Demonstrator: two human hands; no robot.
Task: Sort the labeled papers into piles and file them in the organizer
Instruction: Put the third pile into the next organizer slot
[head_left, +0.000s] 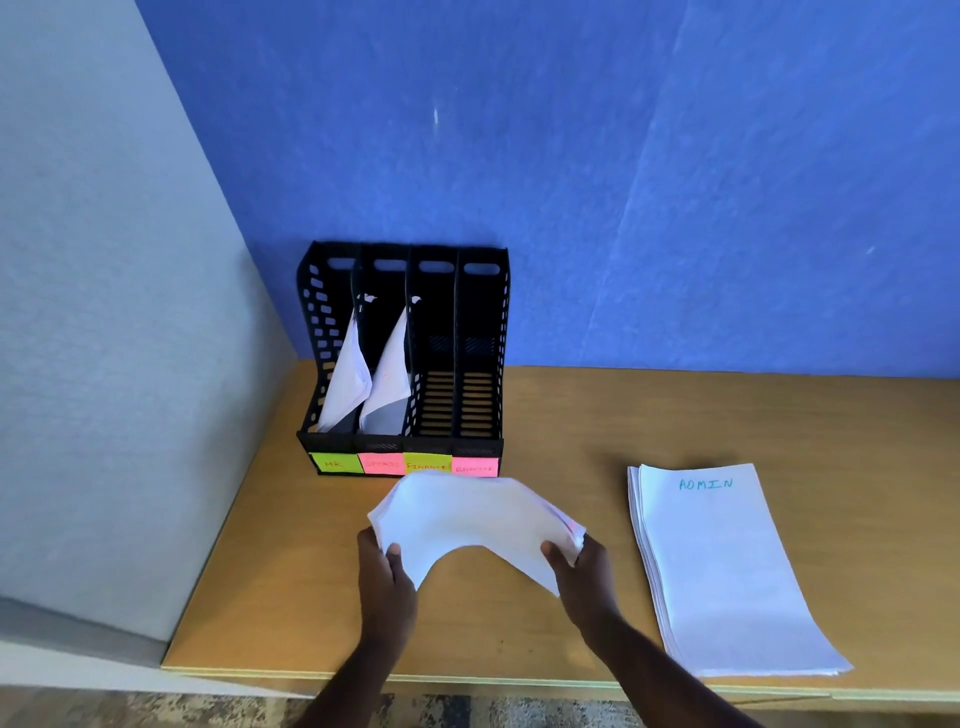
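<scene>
A black four-slot organizer (480, 353) stands at the back left of the wooden desk, with coloured sticky labels along its front. White papers lean in its two left slots; the two right slots hold nothing. Just in front of it, both hands hold one bowed stack of white papers (470, 519) above the desk. My left hand (387, 577) grips its left edge and my right hand (582, 571) grips its right edge. Another pile marked ADMIN (727, 571) lies flat on the desk to the right.
The wooden desk (571, 415) ends at a front edge near the bottom of the view. A blue wall stands behind it and a grey partition (114, 364) closes off the left side.
</scene>
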